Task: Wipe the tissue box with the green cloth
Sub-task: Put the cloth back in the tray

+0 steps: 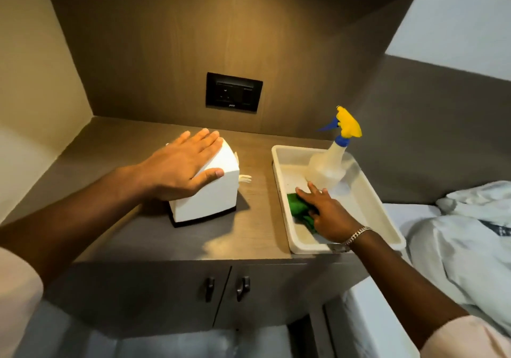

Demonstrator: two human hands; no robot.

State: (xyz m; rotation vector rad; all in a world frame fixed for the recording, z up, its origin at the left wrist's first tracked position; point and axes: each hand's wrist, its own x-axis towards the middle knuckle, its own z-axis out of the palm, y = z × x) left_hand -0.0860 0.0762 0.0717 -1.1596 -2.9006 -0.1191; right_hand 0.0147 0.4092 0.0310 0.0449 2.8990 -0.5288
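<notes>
Countertop point(132, 236): wood-grain laminate, matt, smooth, faint sheen under the light; back panel point(166, 53) same wood-look finish, darker grain; tissue box point(204, 200): white, smooth, slightly satin shell, dark glossy base strip, soft paper tissue poking out at the side; tray point(384, 219): white plastic, smooth, dull gloss; spray bottle point(327, 167): translucent frosted plastic, yellow and blue plastic head, glossy; green cloth point(298, 208): soft, crumpled fabric, matt; bracelet point(356, 234): shiny metal links; socket plate point(233, 92): black, semi-gloss plastic; cabinet handles point(243, 288): dark, smooth metal look.
</notes>
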